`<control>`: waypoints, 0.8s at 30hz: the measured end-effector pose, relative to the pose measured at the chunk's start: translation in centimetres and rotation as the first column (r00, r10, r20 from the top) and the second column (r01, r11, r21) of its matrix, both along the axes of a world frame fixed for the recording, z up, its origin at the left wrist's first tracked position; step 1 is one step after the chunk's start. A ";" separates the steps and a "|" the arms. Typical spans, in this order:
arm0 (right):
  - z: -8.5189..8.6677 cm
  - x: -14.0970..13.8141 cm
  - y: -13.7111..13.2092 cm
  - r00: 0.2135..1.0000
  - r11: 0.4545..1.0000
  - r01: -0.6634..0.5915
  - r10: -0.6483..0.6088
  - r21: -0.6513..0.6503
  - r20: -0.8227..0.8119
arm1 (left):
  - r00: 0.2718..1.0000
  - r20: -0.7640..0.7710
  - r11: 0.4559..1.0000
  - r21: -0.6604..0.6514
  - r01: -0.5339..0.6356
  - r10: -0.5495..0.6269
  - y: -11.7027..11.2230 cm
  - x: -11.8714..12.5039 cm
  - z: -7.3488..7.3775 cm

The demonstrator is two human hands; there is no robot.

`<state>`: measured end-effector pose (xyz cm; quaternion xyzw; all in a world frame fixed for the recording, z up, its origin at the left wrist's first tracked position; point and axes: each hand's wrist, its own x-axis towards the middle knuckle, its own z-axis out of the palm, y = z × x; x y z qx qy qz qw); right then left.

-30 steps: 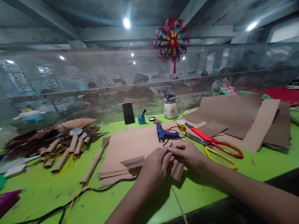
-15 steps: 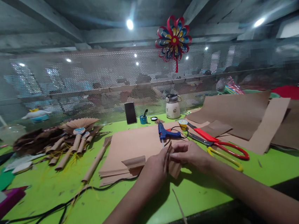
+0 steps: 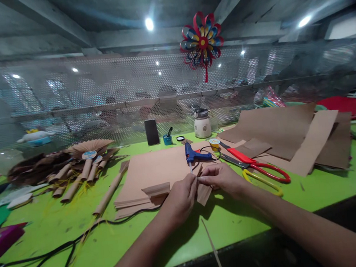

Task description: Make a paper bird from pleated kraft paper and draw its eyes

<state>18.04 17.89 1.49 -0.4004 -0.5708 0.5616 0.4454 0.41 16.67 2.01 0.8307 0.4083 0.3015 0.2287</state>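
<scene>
Two hands work at the near middle of the green worktop (image 3: 312, 187). The left hand (image 3: 180, 197) and the right hand (image 3: 222, 179) meet fingertip to fingertip, and both pinch one folded brown paper piece (image 3: 204, 194). The piece lies between them, its lower end resting on the worktop at the front edge of a paper stack (image 3: 150, 169).

Near edge: a thin pale strip (image 3: 213, 247) lies in front of the forearms, and a black cable (image 3: 66, 250) runs from the left towards the stack.

Middle ground:
- A second pleated fold (image 3: 157, 190) rests on the stack, just left of the left hand.
- A blue glue gun (image 3: 194, 155) lies on the stack just behind the hands.
- Scissors (image 3: 257, 170) with red and yellow handles lie right of the right hand, near but apart from it.
- Rolled paper tubes (image 3: 75, 181) and a pleated fan (image 3: 88, 148) are heaped well to the left.
- Large brown sheets (image 3: 285, 133) overlap on the right.

Far edge: a small yellow pot (image 3: 214, 144), a white jar (image 3: 202, 125), a blue cup (image 3: 168, 141) and a dark upright slab (image 3: 152, 132) stand in front of a perforated mesh screen (image 3: 98, 95). A red, blue and yellow paper pinwheel (image 3: 201, 42) hangs above the screen.
</scene>
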 end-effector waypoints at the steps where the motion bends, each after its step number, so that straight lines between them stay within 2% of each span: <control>1: -0.1 0.0 0.0 1.000 1.000 0.001 -0.001 -0.008 -0.006 | 1.000 0.007 1.000 0.003 0.031 -0.031 -0.1 0.0 0.1; 4: -0.3 0.2 0.1 1.000 1.000 0.007 -0.007 0.000 -0.017 | 0.997 0.006 0.997 0.003 0.076 -0.076 -0.3 0.0 0.1; 10: -0.3 0.1 0.2 0.999 0.999 0.033 -0.033 0.008 0.012 | 0.999 0.014 1.000 -0.003 0.029 -0.029 0.2 0.2 -0.7; 15: 0.0 0.2 -0.1 0.992 0.992 -0.095 0.088 0.079 0.094 | 0.997 0.079 1.000 -0.010 -0.018 0.019 0.7 0.0 -0.7; 19: 0.1 0.4 -0.2 0.987 0.986 -0.149 0.145 0.070 0.070 | 0.994 0.110 1.000 -0.013 -0.026 0.027 0.8 0.0 -0.8; 24: -0.1 0.4 0.0 0.991 0.990 -0.131 0.131 0.049 0.000 | 0.983 0.173 0.993 -0.098 0.070 -0.053 0.5 0.0 -0.4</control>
